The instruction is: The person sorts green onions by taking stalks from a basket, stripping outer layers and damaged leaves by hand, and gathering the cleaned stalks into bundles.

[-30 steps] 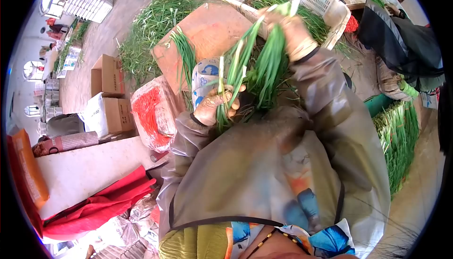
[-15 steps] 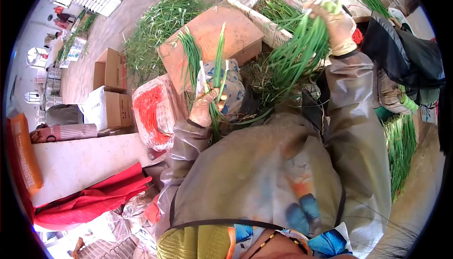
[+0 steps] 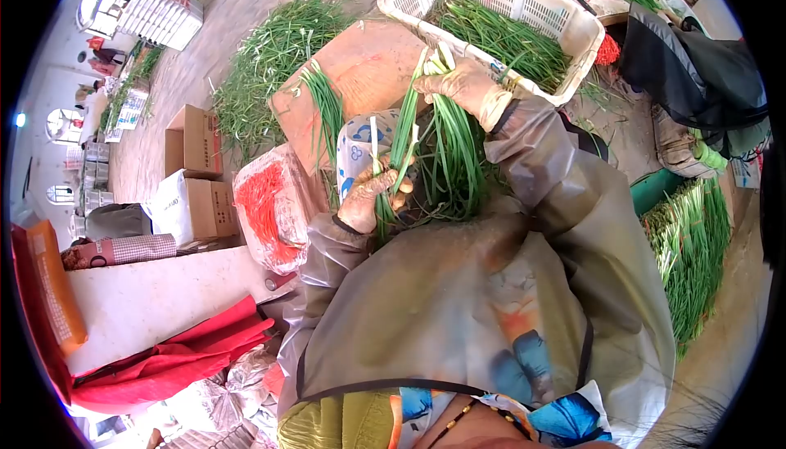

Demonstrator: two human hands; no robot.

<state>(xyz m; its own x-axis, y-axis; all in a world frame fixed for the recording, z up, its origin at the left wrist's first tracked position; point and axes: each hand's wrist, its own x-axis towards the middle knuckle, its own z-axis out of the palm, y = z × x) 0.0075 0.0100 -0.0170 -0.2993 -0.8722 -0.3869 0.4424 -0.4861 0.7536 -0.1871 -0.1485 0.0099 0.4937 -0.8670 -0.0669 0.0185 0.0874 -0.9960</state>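
One view, head: left hand (image 3: 370,198) and right hand (image 3: 468,91) both closed on green stalks, in front of the wearer's body; right hand farther out.
Left hand state: fingers curled around a few thin stalks (image 3: 383,212); pale ends point up and away from the body.
Right hand state: fingers closed on the pale ends of a fuller green bunch (image 3: 456,150); its leaves hang toward the body, beside the left hand.
Gap between hands: long green leaves (image 3: 405,126) slant up from the left hand toward the right; cannot tell which hand grips them.
Beyond left hand: reddish-brown surface (image 3: 368,60) with a small green bunch (image 3: 324,101) lying over it; patterned blue-and-white cloth (image 3: 354,144) just beside the hand.
Beyond right hand: white crate (image 3: 580,33), loosely filled with greens (image 3: 499,40).
Past the surface: heap of loose greens (image 3: 274,60) on the floor (image 3: 233,11).
Left of left hand: red strips (image 3: 264,203) on a pale block (image 3: 296,203); cardboard boxes (image 3: 209,207) farther out.
Right of right hand: person in dark clothing (image 3: 688,81), well apart; nearer the wearer, upright-packed greens (image 3: 692,261).
Wearer: translucent sleeved smock (image 3: 442,310).
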